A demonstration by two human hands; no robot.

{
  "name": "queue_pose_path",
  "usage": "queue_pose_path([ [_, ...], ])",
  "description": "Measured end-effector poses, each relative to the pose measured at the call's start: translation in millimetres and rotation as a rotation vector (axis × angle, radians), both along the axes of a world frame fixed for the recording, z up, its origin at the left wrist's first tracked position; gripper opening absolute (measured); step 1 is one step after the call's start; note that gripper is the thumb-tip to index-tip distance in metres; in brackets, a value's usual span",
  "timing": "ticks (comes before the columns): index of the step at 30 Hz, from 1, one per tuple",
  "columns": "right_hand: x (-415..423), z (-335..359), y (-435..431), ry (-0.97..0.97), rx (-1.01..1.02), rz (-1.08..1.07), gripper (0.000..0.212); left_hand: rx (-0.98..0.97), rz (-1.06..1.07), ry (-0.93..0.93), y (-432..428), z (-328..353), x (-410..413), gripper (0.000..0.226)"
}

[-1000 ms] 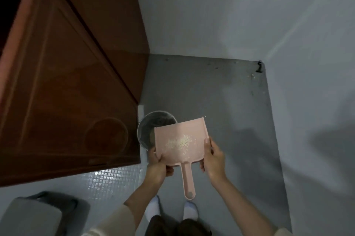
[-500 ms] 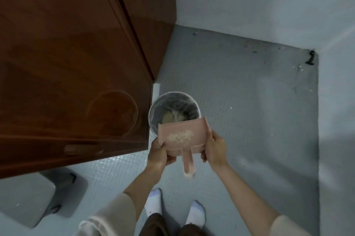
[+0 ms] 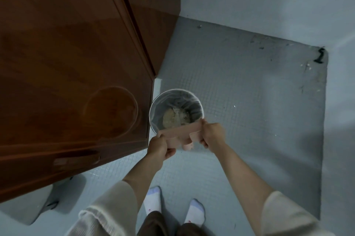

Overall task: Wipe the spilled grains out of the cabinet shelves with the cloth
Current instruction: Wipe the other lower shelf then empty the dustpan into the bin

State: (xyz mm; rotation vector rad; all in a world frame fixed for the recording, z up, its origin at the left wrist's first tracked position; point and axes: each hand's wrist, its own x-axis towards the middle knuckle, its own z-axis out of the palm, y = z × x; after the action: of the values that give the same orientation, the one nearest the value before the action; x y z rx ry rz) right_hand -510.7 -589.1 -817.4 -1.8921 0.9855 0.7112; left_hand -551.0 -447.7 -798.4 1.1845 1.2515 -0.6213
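Dustpan (image 3: 177,135) tipped over bin (image 3: 175,92), left hand (image 3: 158,146), right hand (image 3: 212,134) gripping sides.

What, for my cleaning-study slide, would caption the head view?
Left hand and right hand hold a pink dustpan tilted over a lined bin beside a wooden cabinet.

left grip (image 3: 159,147): curled round dustpan (image 3: 178,132) edge | right grip (image 3: 213,136): clasping opposite edge | arms: outstretched

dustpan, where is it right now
Head view, centre: the dustpan is tipped over the bin, gripped by the left hand and right hand, just right of the cabinet.
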Motion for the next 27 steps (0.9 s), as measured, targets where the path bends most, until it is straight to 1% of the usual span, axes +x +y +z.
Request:
queue_pose_path([
  [2, 2, 0, 2, 0.008, -0.010, -0.010, 0.056, 0.027, -0.032, -0.004, 2, -1, 2, 0.029],
  [4, 4, -1, 5, 0.040, -0.009, -0.014, 0.050, 0.067, -0.067, -0.006, 4, -6, 4, 0.031],
  [10, -2, -4, 3, 0.148, 0.063, -0.106, 0.038, 0.125, -0.095, 0.041, 1, -6, 5, 0.033],
  [13, -1, -3, 2, 0.105, 0.051, -0.134, 0.045, 0.153, -0.126, 0.017, -1, -3, 12, 0.033],
  [16, 3, 1, 1, 0.063, 0.007, -0.170, 0.042, 0.165, -0.174, -0.017, -1, -1, 23, 0.037],
  [18, 5, 5, 1, 0.079, 0.051, -0.183, 0.043, 0.181, -0.193, -0.016, -1, 2, 28, 0.038],
  [21, 5, 8, -1, 0.086, 0.040, -0.150, 0.045, 0.157, -0.198, -0.014, -1, 8, 28, 0.036],
  [24, 5, 10, -3, 0.115, 0.052, -0.115, 0.040, 0.125, -0.156, 0.022, 1, 10, 23, 0.035],
  [27, -1, 16, -8, 0.009, 0.035, -0.042, 0.038, 0.118, -0.202, -0.051, -4, 17, 16, 0.041],
])
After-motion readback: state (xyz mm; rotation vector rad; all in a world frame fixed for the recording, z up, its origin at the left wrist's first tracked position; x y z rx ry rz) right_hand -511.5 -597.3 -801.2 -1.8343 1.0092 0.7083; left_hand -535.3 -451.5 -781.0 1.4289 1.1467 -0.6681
